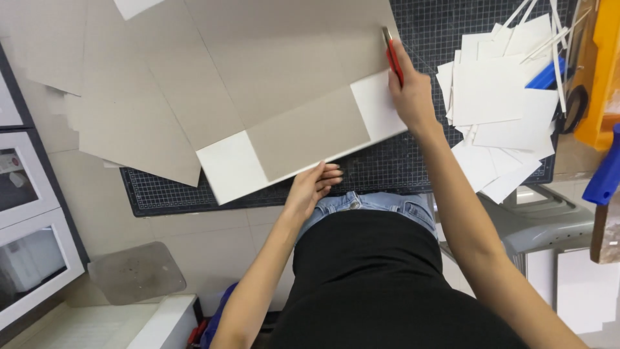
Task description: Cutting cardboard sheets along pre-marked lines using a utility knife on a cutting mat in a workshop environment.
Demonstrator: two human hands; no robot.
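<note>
The near edge of the grey-and-white board (300, 132) on the cutting mat (387, 165) is pinned flat by the left hand (313, 187), fingers spread and grasping nothing. Farther off, a red-handled knife (392, 55) is gripped in the right hand (410, 90) at the board's right edge (a cut seems in progress). The knife's long axis runs away from the body, tip outermost, so a steady stroke along that edge is judged to be required next.

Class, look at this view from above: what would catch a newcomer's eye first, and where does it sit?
First, the large grey board with white corner squares, lying across the dark gridded cutting mat at centre. The right hand presses a red-handled knife to the board's right edge, while the left hand steadies its near edge. To the right, a loose pile of white paper pieces spreads over the mat.
</note>
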